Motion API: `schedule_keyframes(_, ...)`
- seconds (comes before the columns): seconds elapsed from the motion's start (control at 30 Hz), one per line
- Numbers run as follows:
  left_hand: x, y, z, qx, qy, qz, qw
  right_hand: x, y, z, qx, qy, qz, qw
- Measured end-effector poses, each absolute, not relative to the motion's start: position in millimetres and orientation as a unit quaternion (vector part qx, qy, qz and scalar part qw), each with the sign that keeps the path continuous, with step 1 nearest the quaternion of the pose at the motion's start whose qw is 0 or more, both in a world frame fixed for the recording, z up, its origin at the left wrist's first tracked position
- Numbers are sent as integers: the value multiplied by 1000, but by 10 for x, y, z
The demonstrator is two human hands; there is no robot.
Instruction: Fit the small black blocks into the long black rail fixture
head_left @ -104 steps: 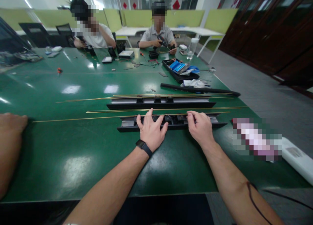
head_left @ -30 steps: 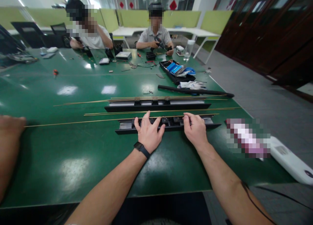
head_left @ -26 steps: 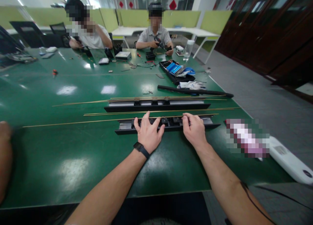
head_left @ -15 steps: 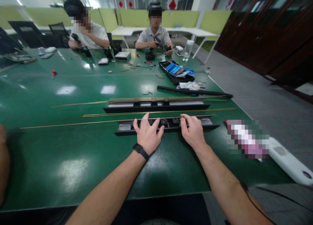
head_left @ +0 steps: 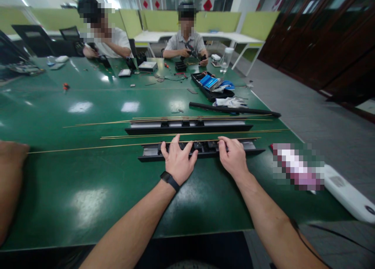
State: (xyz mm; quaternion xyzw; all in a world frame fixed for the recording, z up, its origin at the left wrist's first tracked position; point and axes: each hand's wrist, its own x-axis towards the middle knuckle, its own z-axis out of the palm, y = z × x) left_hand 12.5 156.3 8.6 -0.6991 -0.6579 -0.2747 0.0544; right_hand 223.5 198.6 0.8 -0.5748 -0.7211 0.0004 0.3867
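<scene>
A slender gold-coloured rod (head_left: pixel 88 148) runs along the back edge of the nearer black channel (head_left: pixel 149 159), which lies lengthwise on the green desk (head_left: pixel 117 198). The left hand (head_left: pixel 179 158), with a dark watch (head_left: pixel 170 179) at its wrist, rests over this channel, its fingers spread apart and reaching across to the rod. The right hand (head_left: pixel 234 156) is at the same channel, farther right; its thumb and forefinger are bent close to each other at the rod, though their tips show too small to tell whether they are clamped on it. The rod's left end meets another person's hand (head_left: pixel 13 152) at the left edge of the view. Just behind lie two loose rods (head_left: pixel 117 137), then the farther black channel (head_left: pixel 187 130), with more rods along its back. Beyond it are a black tube (head_left: pixel 252 111) and white gloves (head_left: pixel 231 102).
</scene>
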Motion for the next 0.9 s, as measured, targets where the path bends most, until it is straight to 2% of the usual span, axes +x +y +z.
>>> schedule_keyframes(0.47,114,1575,56,-701,-654,-278,60,2344,2082,-55,-642,-661,-70,381)
schedule_keyframes(0.9,112,1576,58,-700,-657,-275,50,2368,2106,-67,-660,-638,-70,391)
